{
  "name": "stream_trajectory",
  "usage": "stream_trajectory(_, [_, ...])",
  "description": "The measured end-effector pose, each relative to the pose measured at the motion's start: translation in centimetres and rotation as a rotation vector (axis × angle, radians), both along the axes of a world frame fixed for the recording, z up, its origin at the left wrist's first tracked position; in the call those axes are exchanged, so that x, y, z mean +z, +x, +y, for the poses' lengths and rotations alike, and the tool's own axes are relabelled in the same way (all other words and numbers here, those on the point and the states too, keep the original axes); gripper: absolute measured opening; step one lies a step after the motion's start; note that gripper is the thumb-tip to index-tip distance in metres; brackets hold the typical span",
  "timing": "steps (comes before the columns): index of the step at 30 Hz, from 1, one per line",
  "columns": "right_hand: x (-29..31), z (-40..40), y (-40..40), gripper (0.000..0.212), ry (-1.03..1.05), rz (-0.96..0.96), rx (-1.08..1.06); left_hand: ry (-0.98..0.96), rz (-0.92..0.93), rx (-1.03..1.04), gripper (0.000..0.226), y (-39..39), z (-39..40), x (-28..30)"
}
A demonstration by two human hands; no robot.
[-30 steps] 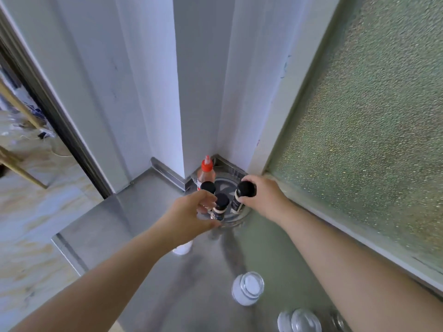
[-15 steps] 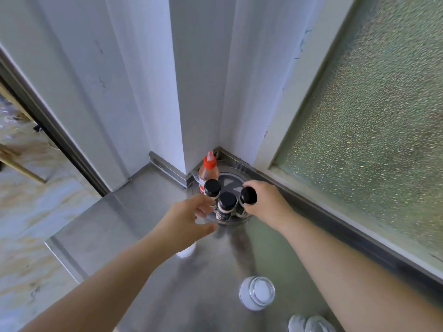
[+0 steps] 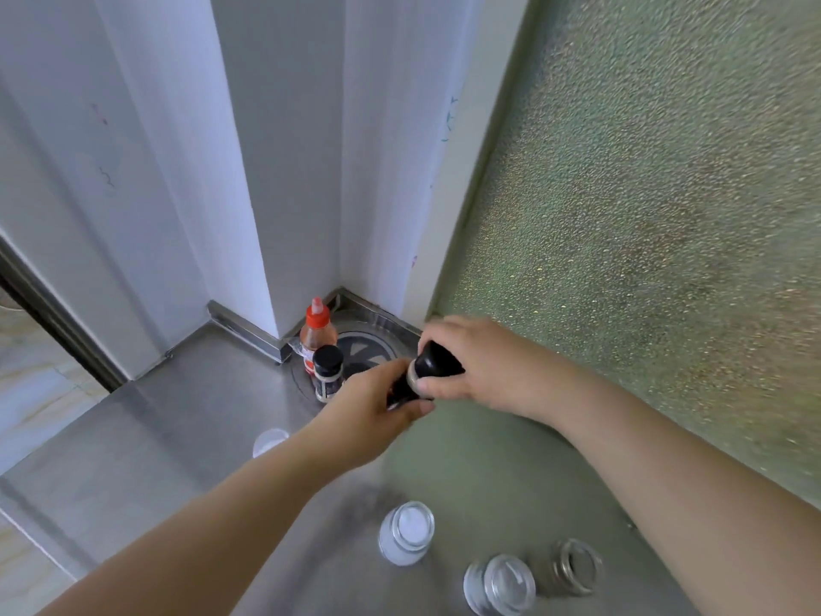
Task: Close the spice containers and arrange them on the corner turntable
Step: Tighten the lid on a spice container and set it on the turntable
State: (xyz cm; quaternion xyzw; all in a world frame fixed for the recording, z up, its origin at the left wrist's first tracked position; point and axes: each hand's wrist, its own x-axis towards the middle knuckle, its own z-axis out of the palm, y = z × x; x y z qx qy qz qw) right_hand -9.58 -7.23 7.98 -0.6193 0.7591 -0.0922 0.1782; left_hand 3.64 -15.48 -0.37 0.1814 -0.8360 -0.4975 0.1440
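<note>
The round steel turntable sits in the counter's far corner. On its left side stand a red-capped sauce bottle and a black-capped spice jar. My right hand is wrapped around the black cap of a spice bottle, which is tilted over the turntable's front edge. My left hand grips the dark lower part of that bottle from the left. A third black-capped jar seen earlier is hidden behind my hands.
On the steel counter near me are a jar of white powder, a silver-lidded jar and a dark jar. A small white lid lies left of my forearm. White walls meet behind the turntable, and frosted glass is on the right.
My right hand has tilted its black-capped bottle. My left hand has moved right from the other jars and taken hold of the bottle too. The view has shifted closer.
</note>
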Motion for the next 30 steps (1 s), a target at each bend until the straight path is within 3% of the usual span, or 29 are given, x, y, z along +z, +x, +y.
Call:
stream_trajectory(3, [0.4,0.7,0.1,0.034,0.031,0.042,-0.002,-0.005,0.006,0.045,0.022,0.0,1.1,-0.2])
stream_trajectory(9, [-0.9,0.9,0.4,0.032,0.008,0.060,-0.024,-0.091,-0.025,0.127,0.013,-0.3,1.7,-0.9])
stream_trajectory(14, [-3.5,-0.6,0.1,0.032,-0.101,0.073,-0.073,-0.087,-0.153,0.122,0.075,-0.7,-0.4,-0.7])
stream_trajectory(15, [-4.1,-1.3,-0.1,0.035,-0.106,0.098,-0.092,-0.082,-0.156,0.188,0.077,-0.4,-0.9,-0.4])
stream_trajectory(20, [-8.9,-5.0,-1.3,0.034,-0.056,0.077,-0.163,-0.014,-0.095,0.453,0.044,2.5,-3.9,-0.6])
stream_trajectory(24, [-12.2,-7.1,-1.1,0.037,0.017,0.046,-0.185,-0.042,-0.134,0.475,0.035,4.3,-5.3,-1.2])
stream_trajectory(30, [-14.3,-8.0,-0.7,0.058,0.149,-0.017,-0.181,-0.067,-0.214,0.397,0.032,5.4,-5.9,-2.3])
